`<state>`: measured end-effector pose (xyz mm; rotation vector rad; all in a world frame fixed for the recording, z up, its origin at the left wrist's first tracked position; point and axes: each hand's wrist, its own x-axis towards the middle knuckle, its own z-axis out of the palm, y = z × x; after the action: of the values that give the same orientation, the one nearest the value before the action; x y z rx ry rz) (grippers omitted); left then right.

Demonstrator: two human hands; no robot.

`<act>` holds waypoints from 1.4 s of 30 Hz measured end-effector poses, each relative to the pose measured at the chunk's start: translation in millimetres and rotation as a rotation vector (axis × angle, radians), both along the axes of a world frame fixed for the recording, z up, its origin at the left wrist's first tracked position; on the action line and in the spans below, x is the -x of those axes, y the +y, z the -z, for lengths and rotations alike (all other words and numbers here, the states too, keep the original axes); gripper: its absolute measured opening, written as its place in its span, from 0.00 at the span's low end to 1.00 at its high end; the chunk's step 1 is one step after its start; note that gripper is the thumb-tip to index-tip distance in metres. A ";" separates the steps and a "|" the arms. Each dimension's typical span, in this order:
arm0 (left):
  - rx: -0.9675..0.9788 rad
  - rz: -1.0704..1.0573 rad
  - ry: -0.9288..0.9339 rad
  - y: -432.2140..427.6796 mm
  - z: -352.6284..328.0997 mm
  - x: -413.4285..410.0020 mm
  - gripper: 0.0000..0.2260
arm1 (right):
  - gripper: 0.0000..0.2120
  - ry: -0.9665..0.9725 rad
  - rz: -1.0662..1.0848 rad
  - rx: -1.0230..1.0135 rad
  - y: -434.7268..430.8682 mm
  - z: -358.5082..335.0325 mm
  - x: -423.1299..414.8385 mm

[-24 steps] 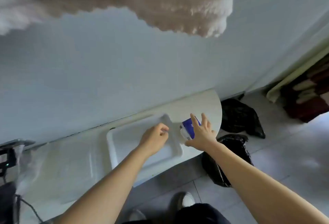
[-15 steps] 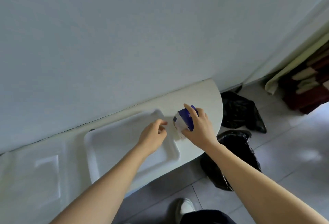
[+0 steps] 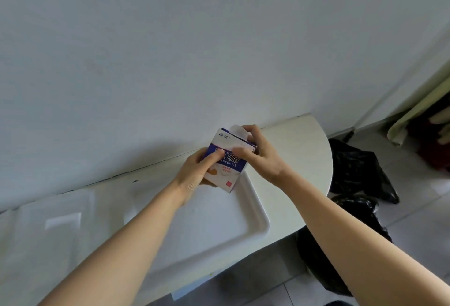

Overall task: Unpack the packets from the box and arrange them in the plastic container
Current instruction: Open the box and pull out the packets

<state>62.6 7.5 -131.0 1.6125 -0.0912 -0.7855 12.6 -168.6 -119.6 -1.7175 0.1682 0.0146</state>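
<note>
- Hands meet over a white desk (image 3: 304, 159) set against a pale wall (image 3: 219, 38): both hold a small blue-and-white box (image 3: 227, 162), lifted above the far right corner of a white plastic container (image 3: 258, 218).
- Left hand (image 3: 197, 171) has its grip clamped on the box's lower left side, thumb pressed across the printed blue band.
- Right hand (image 3: 260, 152) has its grip closed on the box's top, fingers curled over a raised white flap (image 3: 239, 131) at the upper edge.
- Box sits tilted, its printed face turned toward the camera; whether any packets show inside cannot be told.
- Container lies flat on the desk, shallow and rounded at the corners, beneath both forearms.
- Black plastic bags (image 3: 358, 171) sit on the tiled floor (image 3: 418, 213) just past the desk's rounded right end.
</note>
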 end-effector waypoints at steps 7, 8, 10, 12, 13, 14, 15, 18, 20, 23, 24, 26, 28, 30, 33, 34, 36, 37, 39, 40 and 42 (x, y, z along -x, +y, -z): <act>0.040 -0.130 -0.144 25.5 28.2 6.0 0.18 | 0.08 -0.166 0.177 0.021 21.1 28.6 -20.1; 0.055 -0.120 -0.150 27.8 29.1 6.2 0.21 | 0.09 -0.173 0.208 0.002 20.8 27.8 -22.9; 0.070 -0.097 -0.169 34.4 31.3 13.2 0.24 | 0.11 -0.169 0.274 -0.023 23.1 27.3 -24.7; 0.093 -0.076 -0.191 41.0 32.6 22.1 0.26 | 0.13 -0.104 0.354 -0.062 25.5 23.4 -24.5; 0.105 -0.068 -0.204 44.7 32.9 26.9 0.27 | 0.14 -0.052 0.374 -0.110 26.1 20.7 -23.3; 0.116 -0.066 -0.213 48.0 32.3 31.9 0.27 | 0.17 0.003 0.365 -0.161 27.4 16.8 -20.2; 0.128 -0.066 -0.220 50.3 32.0 35.4 0.26 | 0.21 0.059 0.324 -0.195 27.9 14.3 -17.2; 0.155 -0.103 -0.239 55.8 30.5 44.2 0.29 | 0.32 0.209 0.102 -0.164 28.3 14.9 -5.7; 0.160 -0.120 -0.265 58.4 29.3 48.3 0.29 | 0.35 0.267 -0.046 -0.135 29.3 14.0 4.1; 0.129 -0.098 -0.272 60.0 28.3 54.5 0.27 | 0.22 0.255 -0.189 -0.093 29.8 6.6 14.9; 0.117 -0.097 -0.263 59.7 27.8 57.0 0.27 | 0.20 0.250 -0.181 -0.116 30.1 2.4 18.5; 0.082 -0.091 -0.230 56.5 25.3 61.5 0.26 | 0.20 0.263 -0.153 -0.146 29.6 -1.8 22.9; 0.037 -0.079 -0.221 50.3 22.5 64.0 0.29 | 0.20 0.263 -0.167 -0.128 28.0 -3.6 26.5; 0.021 -0.159 -0.190 39.8 20.2 63.1 0.28 | 0.19 0.238 -0.164 -0.170 24.1 -5.7 31.0; 0.060 -0.298 -0.149 22.4 11.8 61.6 0.23 | 0.14 0.183 -0.029 -0.324 14.5 -6.7 35.0; 0.061 -0.298 -0.167 15.3 10.8 61.2 0.22 | 0.12 0.171 0.034 -0.304 8.6 -7.3 36.5; 0.061 -0.290 -0.192 -1.1 10.0 60.8 0.19 | 0.09 0.172 0.109 -0.218 -4.5 -8.1 39.6; 0.065 -0.279 -0.189 -11.1 8.8 60.7 0.18 | 0.08 0.174 0.136 -0.218 -13.0 -8.5 41.3; 0.072 -0.242 -0.180 -32.9 6.5 59.0 0.17 | 0.07 0.155 0.212 -0.273 -31.8 -7.9 44.2; 0.072 -0.211 -0.178 -44.4 5.1 57.8 0.19 | 0.08 0.139 0.256 -0.277 -41.1 -7.7 46.0; 0.040 -0.165 -0.198 -68.7 3.4 56.1 0.23 | 0.10 0.123 0.339 -0.252 -60.5 -6.3 50.5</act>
<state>6.5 -61.2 -134.5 1.6336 -0.1132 -0.4939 -38.0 -229.1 -113.3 -1.4201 0.5260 -0.1049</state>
